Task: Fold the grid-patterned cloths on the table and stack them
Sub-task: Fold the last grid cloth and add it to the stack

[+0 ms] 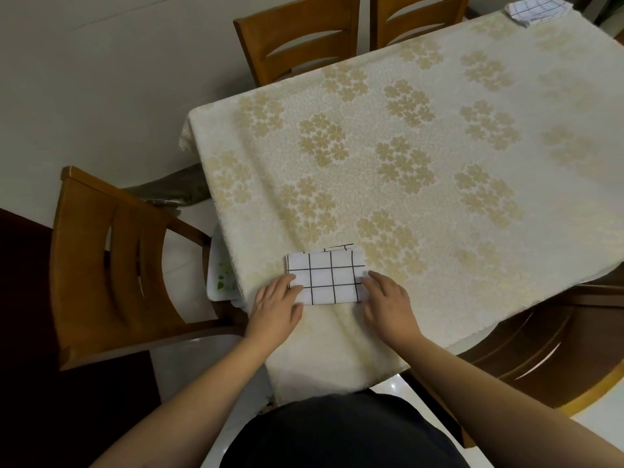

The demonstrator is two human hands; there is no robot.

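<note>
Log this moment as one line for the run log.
step: pressing folded stack | left hand: flat on white black-grid folded cloth | right hand: flat on its right edge | pending: crumpled grid cloth, far corner

I'm in a home dining room: table (439,184) under a cream, gold-flowered tablecloth (337,349), wooden dining chairs (111,265) at its left and far edges, pale tiled floor (84,79).

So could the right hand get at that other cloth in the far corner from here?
Probably not. The right hand rests by the folded cloth at the near edge; the far cloth lies across the whole table.
</note>
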